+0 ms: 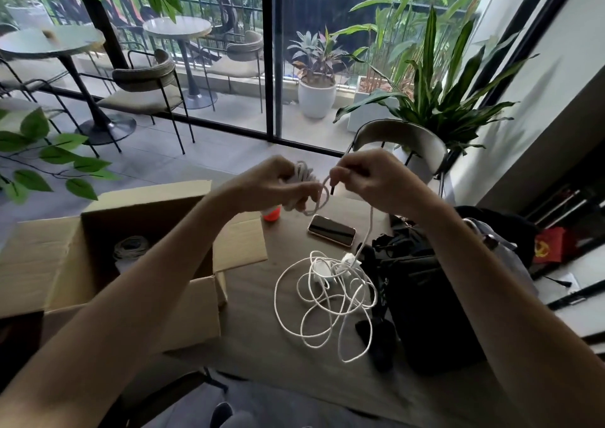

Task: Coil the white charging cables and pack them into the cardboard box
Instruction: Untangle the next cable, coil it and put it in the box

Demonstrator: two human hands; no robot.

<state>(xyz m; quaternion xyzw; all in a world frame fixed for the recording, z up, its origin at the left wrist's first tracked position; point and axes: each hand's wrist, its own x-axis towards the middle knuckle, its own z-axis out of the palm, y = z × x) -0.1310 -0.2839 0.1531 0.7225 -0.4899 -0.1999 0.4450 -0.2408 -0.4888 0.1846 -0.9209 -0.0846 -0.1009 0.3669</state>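
My left hand (273,182) is raised above the table and grips a bundle of coiled white cable (302,173). My right hand (366,175) pinches the same cable's free end, whose dark tip (333,189) points down between the hands. A loop of it hangs under my left hand. On the table below lies a loose tangle of white charging cables (327,300) with white plugs in its middle; one strand rises from it toward my right hand. The open cardboard box (147,205) stands at the left, with a coiled cable (131,247) inside.
A phone (331,230) lies face up beyond the tangle. A black bag (425,296) with straps sits right of the cables. A small orange-red object (271,214) stands behind the box flap. A chair (402,139) and potted plants stand past the table's far edge.
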